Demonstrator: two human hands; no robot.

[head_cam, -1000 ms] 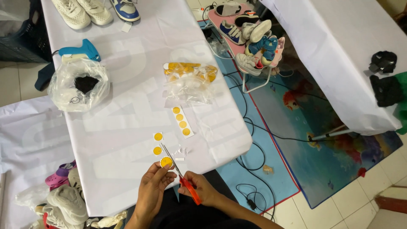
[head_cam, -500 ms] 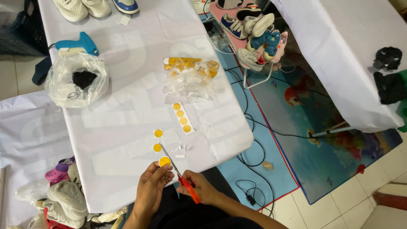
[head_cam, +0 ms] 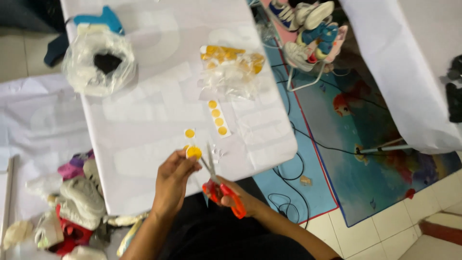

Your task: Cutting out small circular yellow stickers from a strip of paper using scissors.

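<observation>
Left hand [head_cam: 174, 183] pinches a small yellow round sticker [head_cam: 194, 152], right hand [head_cam: 240, 200] grips the orange scissors [head_cam: 219, 185]. Blades sit close to the fingertips, so a nick looks possible, or the tiny piece could slip onto the desk [head_cam: 159, 115]

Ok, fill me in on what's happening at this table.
A person seated at a white table holds a small piece with a yellow round sticker in the left hand. The right hand grips orange-handled scissors, blades pointing at that piece. On the table lie a strip of yellow stickers, a single cut sticker and a clear bag of more stickers.
</observation>
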